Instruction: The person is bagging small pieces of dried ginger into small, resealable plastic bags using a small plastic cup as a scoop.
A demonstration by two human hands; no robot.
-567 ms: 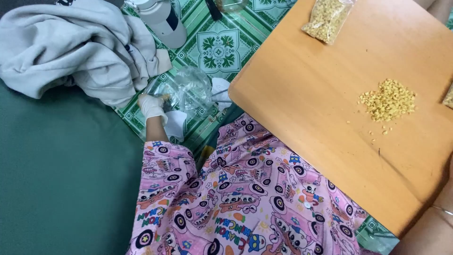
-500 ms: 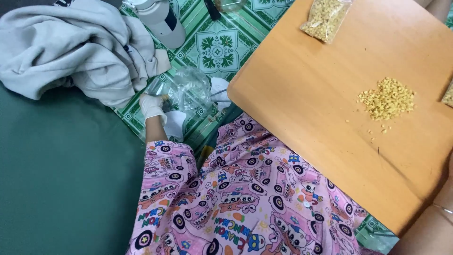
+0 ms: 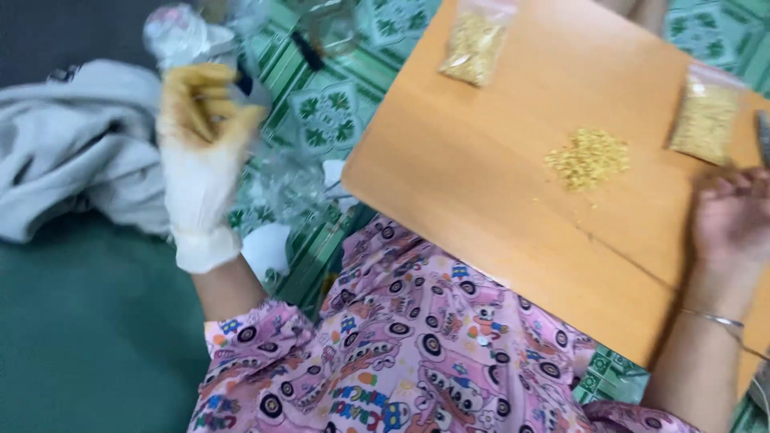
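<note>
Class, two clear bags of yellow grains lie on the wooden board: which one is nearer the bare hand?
The bag at the board's right edge, just above the bare right hand. The other bag lies at the far top of the board.

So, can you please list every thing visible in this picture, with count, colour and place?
wooden board: one, orange-brown, right half, over the lap
loose grain pile: one, yellow, on the board
clear bags of yellow grains: two, one at the board's top edge, one at its right edge
grey cloth: one, left, on the floor
patterned mat: one, green and white, under the board
crumpled clear plastic: transparent, on the mat
left hand: white glove with yellow-stained fingers, raised, blurred
right hand: bare, bracelet on the wrist, resting on the board's right edge
</note>
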